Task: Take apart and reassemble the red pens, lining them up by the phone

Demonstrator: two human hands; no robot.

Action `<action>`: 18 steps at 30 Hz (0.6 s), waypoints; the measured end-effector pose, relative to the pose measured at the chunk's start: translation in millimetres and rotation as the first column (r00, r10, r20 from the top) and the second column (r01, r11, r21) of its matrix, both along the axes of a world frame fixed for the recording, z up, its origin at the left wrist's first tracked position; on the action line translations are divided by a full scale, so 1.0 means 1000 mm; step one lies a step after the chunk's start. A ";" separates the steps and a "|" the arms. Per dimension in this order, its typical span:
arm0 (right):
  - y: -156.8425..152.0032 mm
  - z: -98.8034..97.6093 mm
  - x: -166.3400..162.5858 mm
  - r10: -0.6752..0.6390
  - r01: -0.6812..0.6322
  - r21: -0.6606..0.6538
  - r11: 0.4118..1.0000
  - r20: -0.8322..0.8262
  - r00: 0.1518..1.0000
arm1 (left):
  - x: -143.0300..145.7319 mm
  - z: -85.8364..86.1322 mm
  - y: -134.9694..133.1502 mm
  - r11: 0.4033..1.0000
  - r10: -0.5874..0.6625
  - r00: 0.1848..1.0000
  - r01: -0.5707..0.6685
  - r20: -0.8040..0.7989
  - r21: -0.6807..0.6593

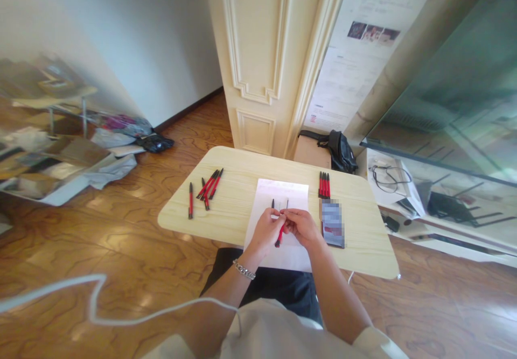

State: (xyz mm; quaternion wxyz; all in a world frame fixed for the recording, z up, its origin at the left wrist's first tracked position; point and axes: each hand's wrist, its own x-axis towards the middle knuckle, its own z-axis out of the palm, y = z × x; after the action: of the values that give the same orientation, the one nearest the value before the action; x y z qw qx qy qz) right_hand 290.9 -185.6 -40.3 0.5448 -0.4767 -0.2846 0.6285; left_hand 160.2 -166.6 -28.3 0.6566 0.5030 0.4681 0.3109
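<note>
Gripped at the center of the frame, between the pinched fingertips of the left hand (265, 229) and the right hand (304, 228), a red pen (279, 236), tilted, black end toward the bottom edge, upper part hidden by fingers. Both hands closed and touching, above a white paper (266, 190) on a pale table (230, 216). Just beyond the fingertips, a small black piece (273, 204) and a thin dark rod (287, 204); impossible to tell whether held or lying on the paper. On the left wrist, a chain bracelet (244, 269). Left of center, a pile of pens (210, 185), red and black, overlapping, with a lone pen (190, 201) just beside. Right of center, a neat row of pens (324, 185), side by side, above a flat pixelated item (333, 224). Toward the upper right, behind the table, a black bag (341, 152). Across the lower left, a white cable (161, 312).
</note>
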 end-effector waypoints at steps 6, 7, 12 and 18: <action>0.019 -0.005 0.024 -0.178 0.174 0.058 0.983 0.525 0.832 | -0.003 -0.004 -0.006 0.999 -0.045 0.999 0.045 0.022 0.002; 0.022 -0.006 0.028 -0.173 0.176 0.060 0.983 0.640 0.748 | -0.004 -0.005 -0.006 0.999 -0.036 0.999 0.035 0.032 0.015; 0.031 -0.011 0.030 -0.073 0.128 0.034 0.991 0.947 0.314 | -0.009 -0.012 -0.004 0.996 -0.023 0.996 0.016 0.084 0.082; 0.031 -0.015 0.023 -0.058 0.129 0.034 0.991 0.981 0.186 | -0.009 -0.012 0.003 0.993 0.024 0.997 -0.032 0.070 0.113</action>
State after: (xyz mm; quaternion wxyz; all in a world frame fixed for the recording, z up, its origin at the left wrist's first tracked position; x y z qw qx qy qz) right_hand 313.8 -154.4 -55.1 0.2635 -0.7983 -0.5185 0.1560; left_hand 151.0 -163.5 -40.4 0.6380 0.5223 0.4337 0.3634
